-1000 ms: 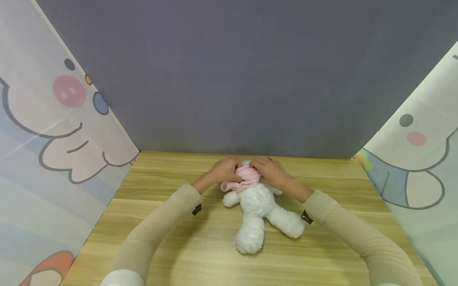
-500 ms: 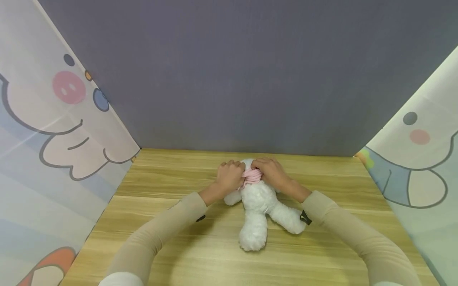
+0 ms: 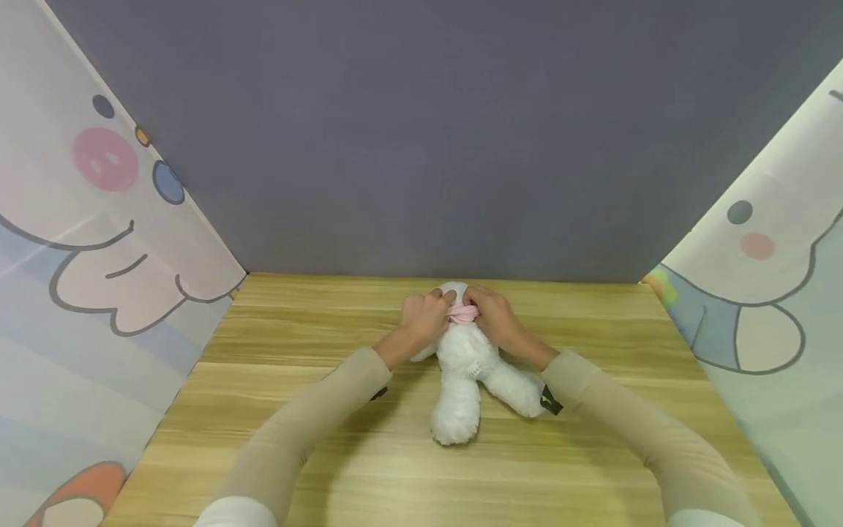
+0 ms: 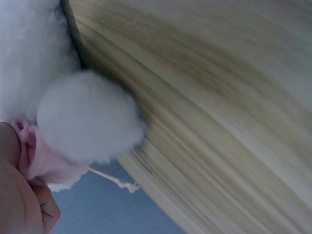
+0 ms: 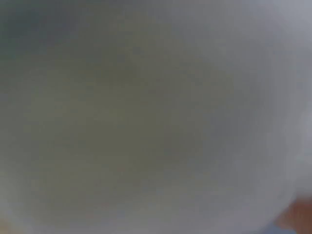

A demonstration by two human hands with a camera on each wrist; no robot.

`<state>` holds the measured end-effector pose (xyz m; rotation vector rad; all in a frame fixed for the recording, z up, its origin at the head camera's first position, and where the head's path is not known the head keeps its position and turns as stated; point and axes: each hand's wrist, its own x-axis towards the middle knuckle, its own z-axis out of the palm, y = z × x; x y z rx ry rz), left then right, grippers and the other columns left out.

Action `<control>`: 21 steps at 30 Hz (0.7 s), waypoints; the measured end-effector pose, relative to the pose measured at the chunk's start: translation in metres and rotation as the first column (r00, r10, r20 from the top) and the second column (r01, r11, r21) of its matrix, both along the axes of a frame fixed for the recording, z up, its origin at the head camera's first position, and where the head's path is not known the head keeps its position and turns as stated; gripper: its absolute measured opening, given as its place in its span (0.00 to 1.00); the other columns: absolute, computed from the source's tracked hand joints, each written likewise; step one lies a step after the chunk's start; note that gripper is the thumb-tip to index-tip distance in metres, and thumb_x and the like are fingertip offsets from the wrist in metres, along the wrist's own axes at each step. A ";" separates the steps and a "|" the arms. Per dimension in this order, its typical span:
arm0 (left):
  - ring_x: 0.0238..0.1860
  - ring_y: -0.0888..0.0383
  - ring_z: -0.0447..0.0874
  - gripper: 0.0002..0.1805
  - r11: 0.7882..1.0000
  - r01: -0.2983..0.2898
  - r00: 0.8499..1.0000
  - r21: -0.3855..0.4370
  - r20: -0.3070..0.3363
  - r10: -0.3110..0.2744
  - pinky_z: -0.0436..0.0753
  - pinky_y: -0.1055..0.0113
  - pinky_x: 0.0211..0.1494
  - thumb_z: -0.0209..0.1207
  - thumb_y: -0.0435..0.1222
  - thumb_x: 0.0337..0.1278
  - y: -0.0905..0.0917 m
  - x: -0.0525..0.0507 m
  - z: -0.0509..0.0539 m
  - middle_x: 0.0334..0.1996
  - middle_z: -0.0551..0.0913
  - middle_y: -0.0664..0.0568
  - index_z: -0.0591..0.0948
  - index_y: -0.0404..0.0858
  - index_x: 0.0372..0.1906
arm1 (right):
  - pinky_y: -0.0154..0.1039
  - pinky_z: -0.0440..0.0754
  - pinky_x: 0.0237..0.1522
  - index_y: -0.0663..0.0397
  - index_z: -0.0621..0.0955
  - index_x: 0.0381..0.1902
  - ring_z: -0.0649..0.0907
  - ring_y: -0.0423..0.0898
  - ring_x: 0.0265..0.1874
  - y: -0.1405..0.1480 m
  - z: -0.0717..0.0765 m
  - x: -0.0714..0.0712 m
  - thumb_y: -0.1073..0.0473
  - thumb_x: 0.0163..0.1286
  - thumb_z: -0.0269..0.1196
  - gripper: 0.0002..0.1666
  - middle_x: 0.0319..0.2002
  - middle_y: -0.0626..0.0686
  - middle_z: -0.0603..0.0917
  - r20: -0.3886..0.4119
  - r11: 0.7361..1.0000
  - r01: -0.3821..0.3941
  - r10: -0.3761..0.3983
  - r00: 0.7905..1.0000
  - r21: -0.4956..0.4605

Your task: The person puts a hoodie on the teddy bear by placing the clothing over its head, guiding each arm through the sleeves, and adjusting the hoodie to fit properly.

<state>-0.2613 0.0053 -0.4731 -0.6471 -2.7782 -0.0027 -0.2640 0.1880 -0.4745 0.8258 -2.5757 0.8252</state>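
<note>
A white plush toy (image 3: 464, 351) lies on the wooden table in the head view, its legs toward me. A pink knitted cloth (image 3: 463, 313) is bunched in a narrow band across its neck, with white fur above and below. On the left side my left hand (image 3: 424, 316) grips the cloth; in the left wrist view the pink cloth (image 4: 48, 161) comes out by the fingers, beside a round white paw (image 4: 90, 117). From the right side my right hand (image 3: 495, 316) holds the other end of the band, its fingertips partly hidden. The right wrist view is a pale blur.
The wooden table (image 3: 296, 329) ends at a grey panel (image 3: 435, 146) just beyond the toy's head. Printed cartoon sheets stand at the left (image 3: 99, 256) and right (image 3: 757, 278). A dark strap (image 3: 550, 400) hangs by the right sleeve, near the toy's leg.
The pink cloth has been gathered from a wide, loose piece with a hanging end into a narrow band. More of the white head shows. My left hand has moved a little right, fingers more curled.
</note>
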 end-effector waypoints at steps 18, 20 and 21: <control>0.45 0.53 0.80 0.29 0.880 0.134 0.870 0.456 0.370 -0.325 0.82 0.60 0.48 0.64 0.29 0.64 -0.055 -0.041 0.019 0.61 0.78 0.46 0.73 0.38 0.69 | 0.47 0.82 0.44 0.63 0.66 0.73 0.76 0.59 0.53 0.054 0.028 -0.037 0.65 0.67 0.69 0.40 0.62 0.65 0.72 0.427 0.968 -0.239 0.246 0.870 -0.071; 0.43 0.53 0.80 0.29 0.883 0.110 0.876 0.456 0.376 -0.303 0.81 0.61 0.46 0.66 0.30 0.63 -0.059 -0.042 0.018 0.60 0.78 0.46 0.73 0.38 0.68 | 0.49 0.83 0.46 0.61 0.63 0.76 0.77 0.62 0.56 0.054 0.031 -0.042 0.61 0.68 0.69 0.43 0.66 0.66 0.70 0.453 0.968 -0.240 0.247 0.857 -0.074; 0.42 0.54 0.80 0.28 0.890 0.096 0.885 0.446 0.370 -0.281 0.81 0.62 0.45 0.67 0.31 0.63 -0.060 -0.042 0.017 0.58 0.79 0.46 0.73 0.39 0.67 | 0.49 0.84 0.47 0.61 0.63 0.76 0.78 0.63 0.56 0.053 0.031 -0.044 0.61 0.68 0.70 0.44 0.67 0.66 0.70 0.454 0.969 -0.235 0.244 0.857 -0.076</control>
